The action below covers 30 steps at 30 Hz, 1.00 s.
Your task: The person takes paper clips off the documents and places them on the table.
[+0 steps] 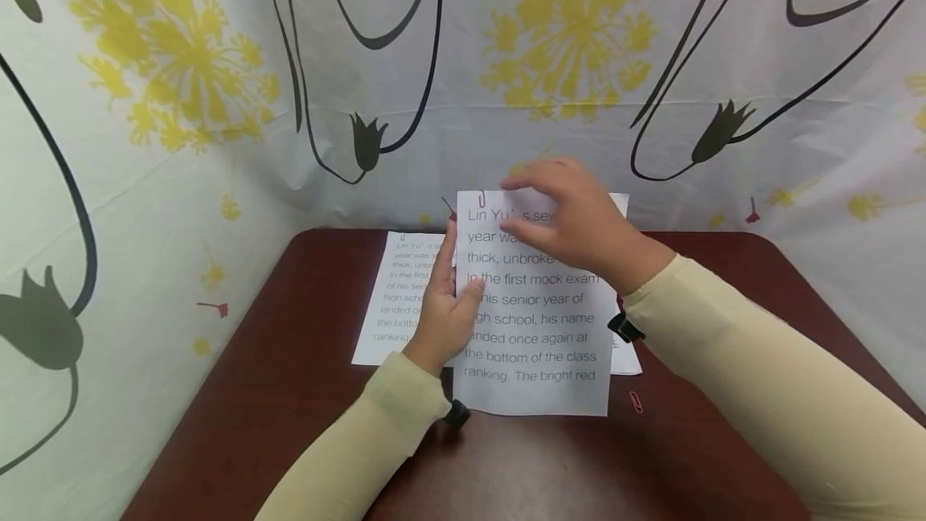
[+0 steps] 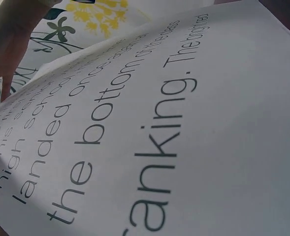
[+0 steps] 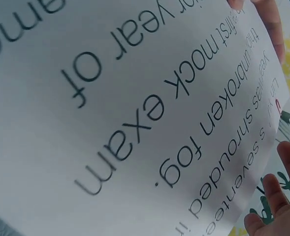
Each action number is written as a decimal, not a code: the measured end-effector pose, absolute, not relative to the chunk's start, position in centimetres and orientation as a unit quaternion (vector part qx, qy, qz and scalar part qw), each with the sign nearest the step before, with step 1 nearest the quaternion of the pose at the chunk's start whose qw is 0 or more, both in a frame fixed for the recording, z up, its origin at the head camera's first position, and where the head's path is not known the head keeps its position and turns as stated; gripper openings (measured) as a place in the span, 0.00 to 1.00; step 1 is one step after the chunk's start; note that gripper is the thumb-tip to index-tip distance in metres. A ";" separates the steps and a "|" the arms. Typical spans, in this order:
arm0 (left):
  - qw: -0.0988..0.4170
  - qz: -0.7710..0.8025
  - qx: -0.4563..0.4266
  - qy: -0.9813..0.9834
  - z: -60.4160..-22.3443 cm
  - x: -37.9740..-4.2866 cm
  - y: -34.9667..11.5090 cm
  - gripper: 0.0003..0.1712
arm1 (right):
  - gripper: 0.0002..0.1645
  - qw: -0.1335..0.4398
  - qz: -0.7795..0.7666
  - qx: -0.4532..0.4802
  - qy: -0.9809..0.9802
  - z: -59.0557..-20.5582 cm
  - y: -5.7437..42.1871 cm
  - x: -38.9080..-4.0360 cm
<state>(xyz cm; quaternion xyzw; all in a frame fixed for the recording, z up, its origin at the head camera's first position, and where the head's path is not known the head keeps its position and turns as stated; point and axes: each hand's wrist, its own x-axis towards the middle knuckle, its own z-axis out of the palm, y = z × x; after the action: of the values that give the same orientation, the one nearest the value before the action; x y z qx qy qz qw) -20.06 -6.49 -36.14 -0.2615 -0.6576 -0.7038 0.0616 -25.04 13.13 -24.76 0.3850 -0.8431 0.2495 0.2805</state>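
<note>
My left hand [image 1: 447, 316] holds a printed sheet of paper [image 1: 535, 336] upright by its left edge, thumb on the printed front and fingers behind. A red paper clip [image 1: 481, 198] sits on the sheet's top edge near the left corner. Close to the top of the sheet is my right hand [image 1: 579, 219], thumb and fingers apart with nothing between them. In the right wrist view, the fingers of the right hand [image 3: 282, 206] are spread beside the paper's edge, and the clip [image 3: 278, 105] shows near the top. The left wrist view is mostly filled by the sheet [image 2: 223, 128].
On the dark red table [image 1: 246, 408], printed paper [image 1: 383, 320] with a clip at its top lies to the left. More paper [image 1: 626, 362] lies partly hidden behind the held sheet. A loose red paper clip [image 1: 636, 402] rests at the right. Patterned cloth [image 1: 448, 135] hangs behind.
</note>
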 end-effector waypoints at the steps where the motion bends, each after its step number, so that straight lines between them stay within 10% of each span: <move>1: 0.060 -0.705 -0.262 -0.656 -36.1 -20.0 -6.5 0.47 | 0.25 0.279 0.248 0.384 -0.844 -24.7 13.0 -25.2; 30: 0.075 -0.698 -0.260 -0.663 -36.1 -20.0 -6.7 0.47 | 0.17 0.181 0.296 0.311 -0.885 -24.5 9.9 -26.6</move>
<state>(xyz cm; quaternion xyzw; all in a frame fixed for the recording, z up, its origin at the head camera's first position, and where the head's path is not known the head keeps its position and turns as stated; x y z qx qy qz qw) -19.96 -6.72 -36.12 -0.2603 -0.6631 -0.6978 0.0753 -26.62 9.87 -24.49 0.3106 -0.8851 0.2959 0.1805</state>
